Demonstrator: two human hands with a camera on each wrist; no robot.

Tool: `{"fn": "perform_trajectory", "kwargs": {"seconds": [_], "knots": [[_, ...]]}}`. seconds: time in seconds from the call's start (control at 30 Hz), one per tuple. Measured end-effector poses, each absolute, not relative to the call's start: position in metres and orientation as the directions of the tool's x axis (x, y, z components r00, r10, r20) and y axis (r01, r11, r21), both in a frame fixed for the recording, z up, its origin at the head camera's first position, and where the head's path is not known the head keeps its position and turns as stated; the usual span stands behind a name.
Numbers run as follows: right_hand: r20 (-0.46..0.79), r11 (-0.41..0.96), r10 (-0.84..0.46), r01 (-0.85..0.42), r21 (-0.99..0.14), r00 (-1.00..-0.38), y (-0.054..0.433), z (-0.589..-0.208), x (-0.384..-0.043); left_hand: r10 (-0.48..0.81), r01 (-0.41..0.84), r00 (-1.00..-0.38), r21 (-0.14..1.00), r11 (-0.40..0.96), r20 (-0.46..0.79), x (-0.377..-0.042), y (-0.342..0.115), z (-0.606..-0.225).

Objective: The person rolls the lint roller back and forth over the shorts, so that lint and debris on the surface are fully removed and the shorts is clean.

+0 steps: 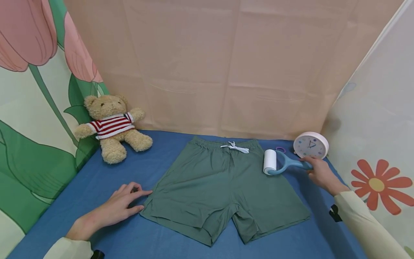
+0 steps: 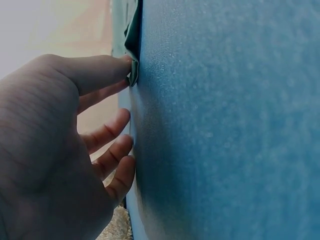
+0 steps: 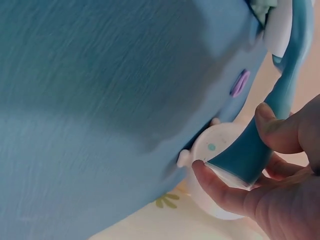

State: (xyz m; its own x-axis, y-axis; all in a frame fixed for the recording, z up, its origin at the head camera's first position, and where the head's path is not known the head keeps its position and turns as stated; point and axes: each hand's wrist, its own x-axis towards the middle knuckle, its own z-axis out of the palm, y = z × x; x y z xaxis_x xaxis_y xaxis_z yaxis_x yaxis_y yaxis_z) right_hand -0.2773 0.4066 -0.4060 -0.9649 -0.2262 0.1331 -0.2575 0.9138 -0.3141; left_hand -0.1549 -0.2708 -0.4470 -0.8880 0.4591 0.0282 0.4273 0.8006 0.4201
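Green shorts (image 1: 207, 180) with a white drawstring (image 1: 235, 146) lie spread flat on the blue cloth (image 1: 129, 237). At their left leg edge is my left hand (image 1: 113, 207), thumb and forefinger touching the fabric; the left wrist view shows those fingertips right at the hem (image 2: 133, 67), the other fingers loosely spread. My right hand (image 1: 321, 174) grips the blue handle (image 3: 250, 150) of a lint roller (image 1: 291, 163). Its white roll (image 1: 270, 162) overlaps the right side of the shorts near the waistband.
A teddy bear (image 1: 111, 126) in a striped shirt sits at the back left. Beyond my right hand stands a pink round clock (image 1: 311, 145), with a small purple ring (image 3: 240, 83) beside it. A beige backdrop (image 1: 194, 72) and printed side walls enclose the surface.
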Motion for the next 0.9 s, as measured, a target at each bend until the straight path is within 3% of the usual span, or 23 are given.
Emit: {"fn": "perform_trajectory", "kwargs": {"seconds": [0.53,0.9], "knots": [[0.177,0.927,-0.215,-0.258,-0.271,-0.96,0.419,-0.387,-0.26,0.462,0.431,-0.886,0.424,0.797,0.032,-0.153,-0.269,-0.445],[0.365,0.907,-0.259,-0.355,-0.225,-0.894,0.377,-0.35,-0.258,0.456,0.423,-0.889,0.422,0.802,0.025,-0.153,-0.268,-0.444]]}}
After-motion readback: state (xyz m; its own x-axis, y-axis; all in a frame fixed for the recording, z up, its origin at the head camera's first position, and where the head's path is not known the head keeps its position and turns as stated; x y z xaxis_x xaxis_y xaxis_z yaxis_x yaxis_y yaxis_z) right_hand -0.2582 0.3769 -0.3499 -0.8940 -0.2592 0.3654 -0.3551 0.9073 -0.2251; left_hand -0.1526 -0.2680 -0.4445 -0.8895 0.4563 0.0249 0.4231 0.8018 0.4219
